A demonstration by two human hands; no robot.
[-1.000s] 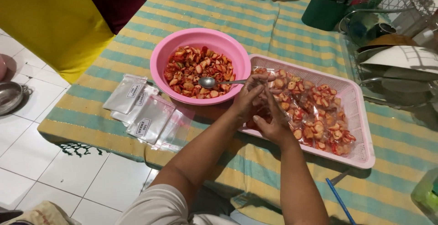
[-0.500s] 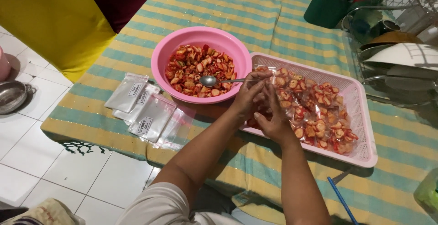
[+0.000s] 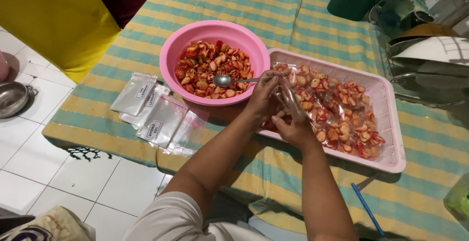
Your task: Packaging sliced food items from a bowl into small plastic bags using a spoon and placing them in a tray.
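Left hand: your left hand is curled over the near-left corner of the pink tray, fingers closed on the clear bag from its left side.
Right hand: your right hand sits just nearer to you, touching the left one, its fingers pinched on the same bag from below.
Clear bag: you hold it upright between both hands, over the tray's left end; how much is inside it I cannot tell, as your fingers cover most of it.
Pink tray: it lies to the right of the bowl, touching it, and is filled with sealed packets of red and pale snack pieces.
Pink bowl: the round pink bowl sits far and left of your hands, holding loose snack pieces of the same kind.
Spoon: a metal spoon rests in the bowl, its handle pointing right toward your left hand.
Empty bags: a spread of flat clear bags with white labels lies left of your arms, near the table edge.
Table: the striped cloth in yellow and green covers it.
Blue stick: a thin blue stick lies on the cloth near you, right of your right arm.
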